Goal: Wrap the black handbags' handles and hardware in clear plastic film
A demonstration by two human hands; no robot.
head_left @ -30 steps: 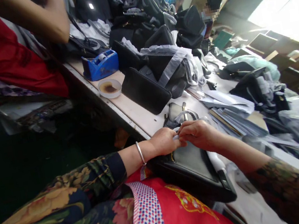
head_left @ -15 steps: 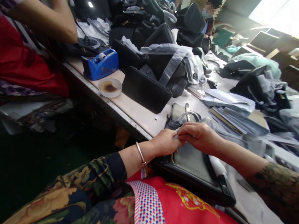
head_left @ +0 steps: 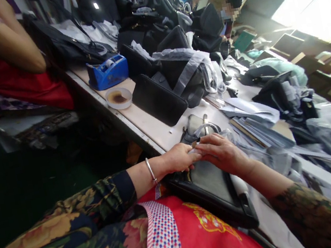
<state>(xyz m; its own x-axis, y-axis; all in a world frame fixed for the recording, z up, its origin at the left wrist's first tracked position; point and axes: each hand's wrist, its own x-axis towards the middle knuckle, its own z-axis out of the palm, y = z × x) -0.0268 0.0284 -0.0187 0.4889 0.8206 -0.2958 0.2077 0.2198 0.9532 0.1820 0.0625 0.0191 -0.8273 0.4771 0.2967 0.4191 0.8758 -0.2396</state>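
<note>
Co-worker's arm (head_left: 19, 45) moved left | 2 hands (head_left: 222, 152) at 1 whitish piece (head_left: 193, 150) | 1 bag (head_left: 214, 181)

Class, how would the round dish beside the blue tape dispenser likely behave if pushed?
The dish is wide and shallow, so it probably slides rather than tips. Sitting near the table edge, it might drop off if pushed outward.

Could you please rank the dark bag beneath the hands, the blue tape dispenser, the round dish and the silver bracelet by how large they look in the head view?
1. Dark bag, partly covered and nearer the camera than the dispenser and dish
2. Blue tape dispenser
3. Round dish
4. Silver bracelet
</note>
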